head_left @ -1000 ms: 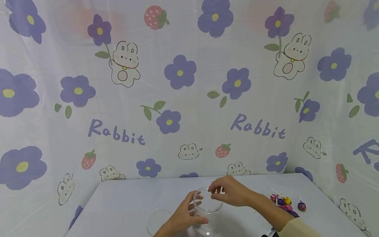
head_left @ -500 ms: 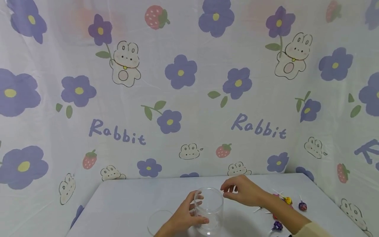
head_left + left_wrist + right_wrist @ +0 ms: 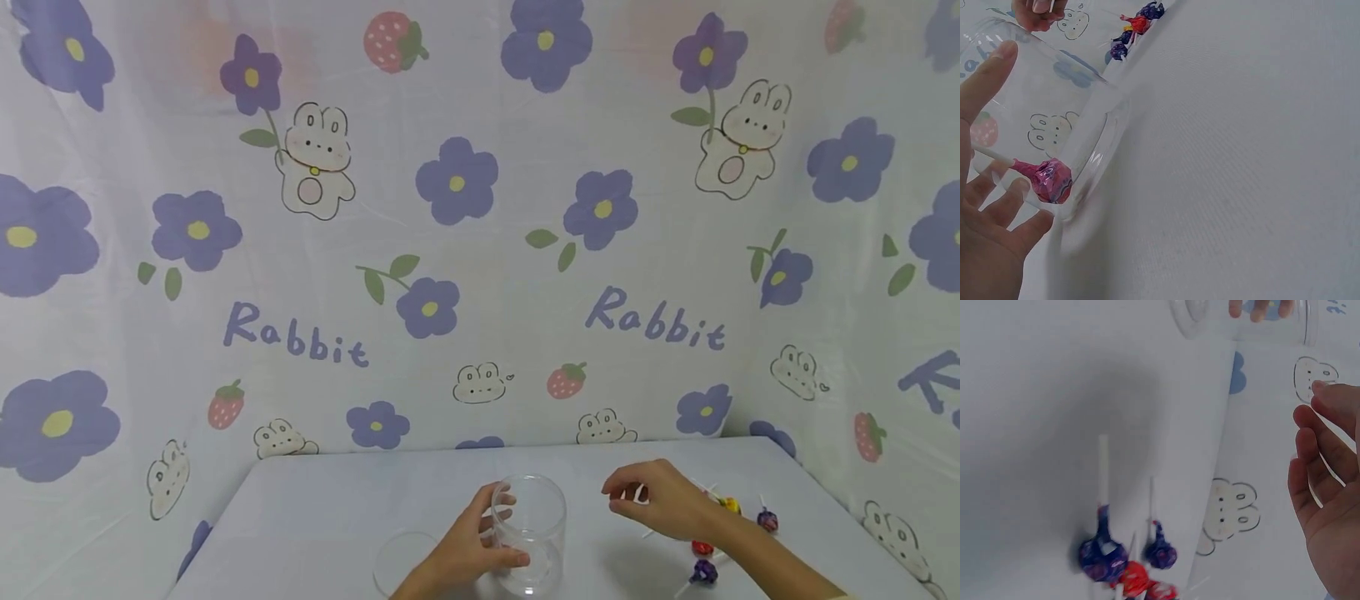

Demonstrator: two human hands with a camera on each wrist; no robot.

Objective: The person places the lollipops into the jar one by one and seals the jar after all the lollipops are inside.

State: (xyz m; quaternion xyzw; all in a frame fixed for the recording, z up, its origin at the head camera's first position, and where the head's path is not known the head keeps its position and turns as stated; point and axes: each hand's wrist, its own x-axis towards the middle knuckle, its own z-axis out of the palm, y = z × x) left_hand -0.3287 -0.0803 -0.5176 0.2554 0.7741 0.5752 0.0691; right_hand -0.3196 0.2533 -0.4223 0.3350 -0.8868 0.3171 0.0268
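Note:
My left hand (image 3: 467, 546) grips a clear jar (image 3: 553, 546) from its left side, thumb across the front and fingers behind. The jar's mouth faces up with no lid on it. Inside it, in the left wrist view, is a pink-wrapped lollipop (image 3: 1052, 180) with a white stick. My right hand (image 3: 666, 502) is held in the air to the right of the jar. Its fingers are loosely bent, and nothing is in them in the right wrist view. Several lollipops lie beyond it, among them a purple one (image 3: 703, 572) and a red one (image 3: 702, 547).
A clear round lid (image 3: 377, 562) lies flat on the white table (image 3: 315, 517), left of the jar and partly behind my left forearm. One purple lollipop (image 3: 767, 521) lies apart at the right. A printed rabbit-and-flower curtain (image 3: 510, 250) hangs behind the table.
My right hand has moved from over the jar's rim to the right, away from the jar, toward the lollipops. My left hand and the jar have stayed in place.

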